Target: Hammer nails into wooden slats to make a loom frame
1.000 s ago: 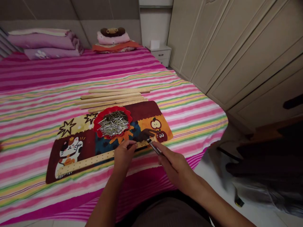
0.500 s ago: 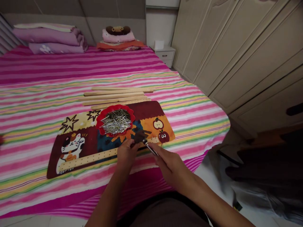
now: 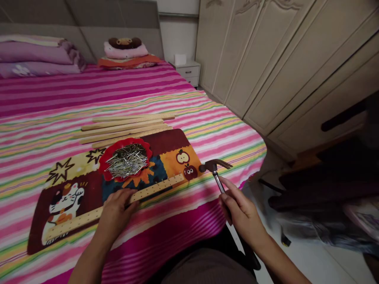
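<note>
My right hand point(image 3: 241, 213) is closed around the handle of a claw hammer point(image 3: 212, 166), held up off the mat's right end with its claw pointing right. With my left hand point(image 3: 117, 209) I grip a long, thin wooden strip point(image 3: 160, 187) about its middle, fingers over the top and thumb at the near side. Small holes or dark dots run along the strip, and several nails stand up from its right part. It lies along the near edge of a patterned mat point(image 3: 166, 138). Behind my left hand, a red scalloped bowl point(image 3: 104, 159) holds a heap of nails point(image 3: 127, 161).
More wooden strips point(image 3: 124, 128) lie side by side beyond the bowl. The mat rests on a bed with a striped sheet point(image 3: 204, 130). Folded quilts point(image 3: 38, 57) and a small pile of bedding point(image 3: 126, 51) sit at the far end. A wardrobe point(image 3: 251, 51) stands to the right.
My hands have moved apart. The left has slid left along the strip, and the right has carried the hammer to the right, away from the strip. The view has turned right.
</note>
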Action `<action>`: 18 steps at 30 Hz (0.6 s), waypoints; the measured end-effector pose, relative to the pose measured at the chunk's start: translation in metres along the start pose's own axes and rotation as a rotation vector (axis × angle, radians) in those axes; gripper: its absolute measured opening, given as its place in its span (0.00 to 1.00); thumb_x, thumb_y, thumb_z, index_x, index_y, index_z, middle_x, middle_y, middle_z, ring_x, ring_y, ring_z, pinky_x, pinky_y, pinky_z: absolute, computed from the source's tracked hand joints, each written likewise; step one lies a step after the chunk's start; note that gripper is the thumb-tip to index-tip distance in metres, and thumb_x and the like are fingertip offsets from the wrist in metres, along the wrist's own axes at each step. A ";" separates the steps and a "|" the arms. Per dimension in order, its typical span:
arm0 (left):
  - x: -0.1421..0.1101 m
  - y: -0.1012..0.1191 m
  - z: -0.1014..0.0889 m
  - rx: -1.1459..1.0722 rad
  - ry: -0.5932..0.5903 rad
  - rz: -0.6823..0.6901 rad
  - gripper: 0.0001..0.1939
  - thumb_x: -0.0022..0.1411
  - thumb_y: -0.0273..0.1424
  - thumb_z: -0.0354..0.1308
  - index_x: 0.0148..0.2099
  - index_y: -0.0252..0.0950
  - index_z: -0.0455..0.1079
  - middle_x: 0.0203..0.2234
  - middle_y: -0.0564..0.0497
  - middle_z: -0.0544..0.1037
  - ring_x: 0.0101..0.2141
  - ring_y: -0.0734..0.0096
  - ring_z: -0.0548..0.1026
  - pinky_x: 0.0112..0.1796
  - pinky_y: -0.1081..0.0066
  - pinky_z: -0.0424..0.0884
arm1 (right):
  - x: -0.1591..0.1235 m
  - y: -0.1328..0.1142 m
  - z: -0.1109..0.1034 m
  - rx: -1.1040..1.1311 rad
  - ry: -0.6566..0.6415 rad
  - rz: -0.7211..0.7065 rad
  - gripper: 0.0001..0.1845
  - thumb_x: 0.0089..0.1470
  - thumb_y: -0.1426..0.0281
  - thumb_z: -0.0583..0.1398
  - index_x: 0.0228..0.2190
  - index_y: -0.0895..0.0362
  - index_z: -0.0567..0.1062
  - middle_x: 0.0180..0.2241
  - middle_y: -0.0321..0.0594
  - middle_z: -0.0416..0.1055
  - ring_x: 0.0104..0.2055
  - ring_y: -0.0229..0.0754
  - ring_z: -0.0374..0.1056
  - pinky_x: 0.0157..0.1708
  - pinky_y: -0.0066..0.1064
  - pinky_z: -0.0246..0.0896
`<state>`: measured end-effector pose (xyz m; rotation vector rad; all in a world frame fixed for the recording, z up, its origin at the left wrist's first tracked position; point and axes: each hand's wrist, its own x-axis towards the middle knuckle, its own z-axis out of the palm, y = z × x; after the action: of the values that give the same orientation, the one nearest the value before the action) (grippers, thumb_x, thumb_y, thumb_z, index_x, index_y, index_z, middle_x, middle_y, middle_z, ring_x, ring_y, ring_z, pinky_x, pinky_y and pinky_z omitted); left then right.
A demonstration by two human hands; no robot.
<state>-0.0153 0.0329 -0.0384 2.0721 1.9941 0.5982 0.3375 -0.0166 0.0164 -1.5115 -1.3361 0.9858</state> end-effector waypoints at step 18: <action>0.035 0.057 0.020 -0.221 0.044 0.017 0.14 0.50 0.35 0.58 0.40 0.41 0.74 0.37 0.47 0.77 0.40 0.59 0.72 0.43 0.62 0.66 | 0.003 0.006 -0.002 0.097 0.017 0.117 0.26 0.59 0.63 0.54 0.57 0.58 0.67 0.23 0.32 0.67 0.16 0.33 0.56 0.15 0.25 0.54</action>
<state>0.0450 0.0668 -0.0276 1.9611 1.8402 0.8332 0.3419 -0.0141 0.0111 -1.5341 -1.1816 1.0931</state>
